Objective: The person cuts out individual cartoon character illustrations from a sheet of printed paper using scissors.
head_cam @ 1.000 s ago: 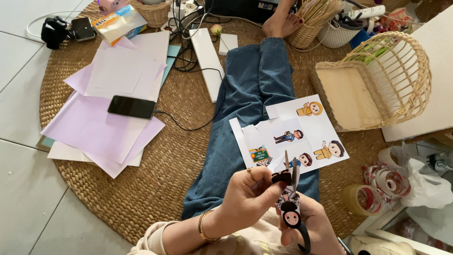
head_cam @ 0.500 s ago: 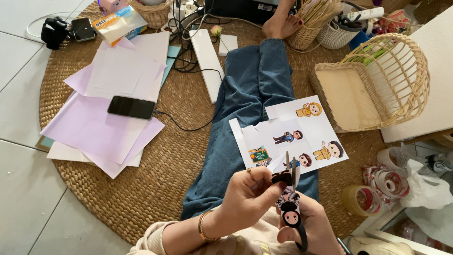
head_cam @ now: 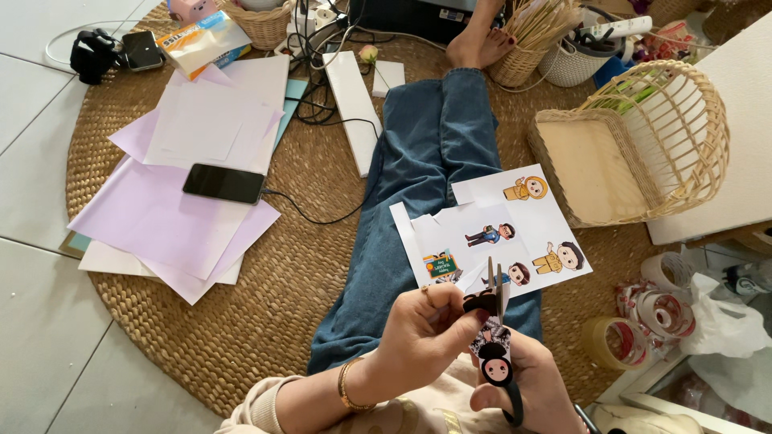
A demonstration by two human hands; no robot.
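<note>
At lower centre, the left hand (head_cam: 422, 337) pinches a small cartoon cut-out (head_cam: 492, 354) while the right hand (head_cam: 527, 394) grips scissors (head_cam: 494, 293); the blades could nick the figure or fingertips.

Dark-screened phone (head_cam: 223, 183) on lilac paper (head_cam: 161, 217); orange-blue box (head_cam: 203, 40).

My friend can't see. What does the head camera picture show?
Two hands cut out a small cartoon figure: the left hand holds the paper cutout, the right hand works scissors. A sheet of cartoon figures lies on a leg in jeans, on a round woven mat.
</note>
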